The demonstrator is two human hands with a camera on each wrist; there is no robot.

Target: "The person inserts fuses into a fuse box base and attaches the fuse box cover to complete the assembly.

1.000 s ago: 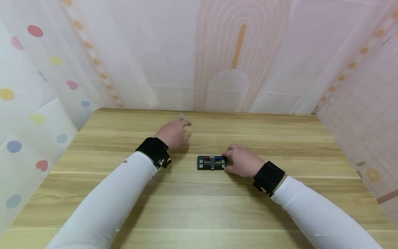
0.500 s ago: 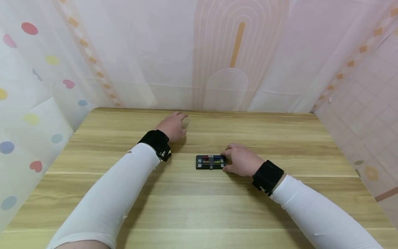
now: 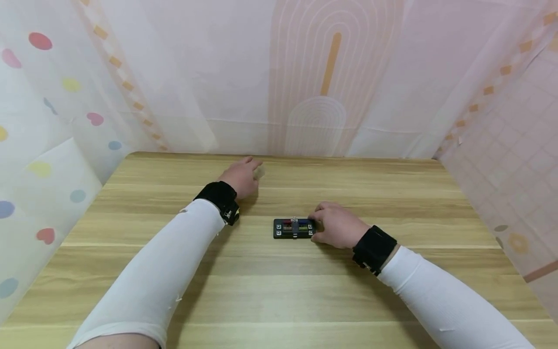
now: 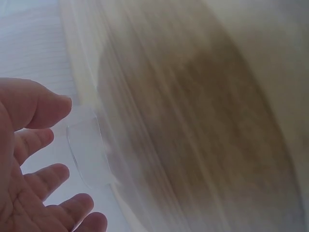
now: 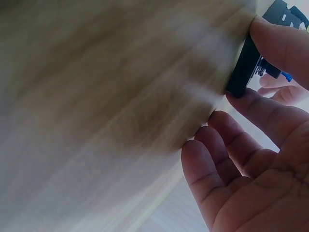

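A small black block (image 3: 294, 228) with red, blue and yellow inserts and a metal stud in its middle lies flat on the wooden table (image 3: 279, 291), about midway between the left and right edges and a little nearer the far edge than the near one. The right hand (image 3: 337, 225) grips the block's right end: in the right wrist view the thumb (image 5: 282, 46) presses one side of that end and a fingertip (image 5: 251, 104) the other, the remaining fingers loosely bent beside it (the block (image 5: 251, 65) shows only edge-on there). The left hand (image 3: 241, 178) reaches well away toward the far edge, left of the block, and is relaxed and spread rather than closed; its fingers (image 4: 41, 104) lie around a small clear plastic cover (image 4: 87, 145), the thumb tip just at its upper corner, though whether they actually pinch it cannot be told from the blurred wrist view. That cover (image 3: 259, 171) shows faintly at the fingertips in the head view, close to the table's far edge. Both arms wear white sleeves (image 3: 157, 281) and black wrist bands (image 3: 218, 201). Bare wood runs broadly along the near edge and out to both side edges; patterned curtains (image 3: 314, 77) close in tight behind the far edge and along both sides.
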